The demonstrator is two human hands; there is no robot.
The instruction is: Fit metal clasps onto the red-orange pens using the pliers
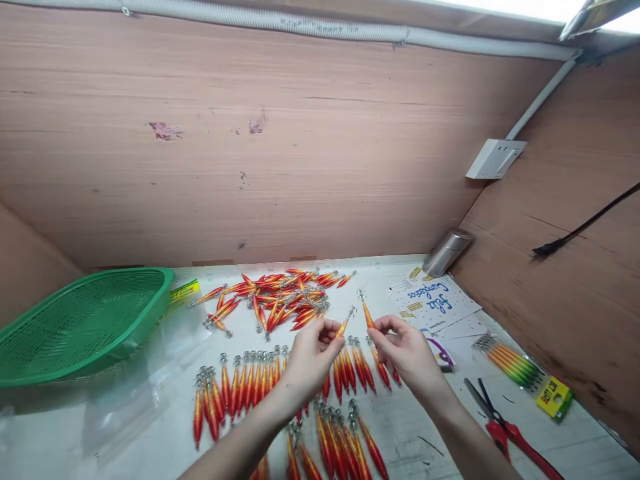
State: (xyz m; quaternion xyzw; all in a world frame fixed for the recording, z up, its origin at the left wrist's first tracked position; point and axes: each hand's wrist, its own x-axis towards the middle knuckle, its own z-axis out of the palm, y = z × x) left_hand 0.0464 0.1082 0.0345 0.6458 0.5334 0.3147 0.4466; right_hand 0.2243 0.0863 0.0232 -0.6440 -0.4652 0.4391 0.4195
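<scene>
One slim, orange-and-gold, spindle-shaped lure (pixel 342 329), tipped with a silver metal hook crown (pixel 353 311), is pinched between thumb and fingers of the left hand (pixel 316 348); a matching spindle-shaped lure (pixel 368 316) is pinched likewise in the right hand (pixel 404 350). Both are positioned near the near right side of the loose heap of red-and-orange lures (pixel 280 300), the reference for all locations below.

Handling, as judged from where I stand: grip the smooth bodies only. Keep fingertips clear of the hooks. Hold the two crowns apart to prevent tangling.

Nearer than the heap, a back row of red-and-orange lures (pixel 250 383) lies with crowns toward it; nearer again is a front row of similar lures (pixel 343 443). The left forearm (pixel 255 427) hides part of both rows. Caution: a lowered wrist could disturb them or meet a hook.

Left of the heap: a green plastic mesh basket (pixel 100 320) and a clear plastic bag with a yellow header (pixel 184 292).

Right of the heap: white printed cards with blue lettering (pixel 439 305) and a silver metal cylinder (pixel 447 253).

Farther right and nearer: a clear packet of orange-and-green pieces (pixel 515 360) and open, red-handled scissors (pixel 496 420). Check scissor clearance before shifting the right arm sideways.
</scene>
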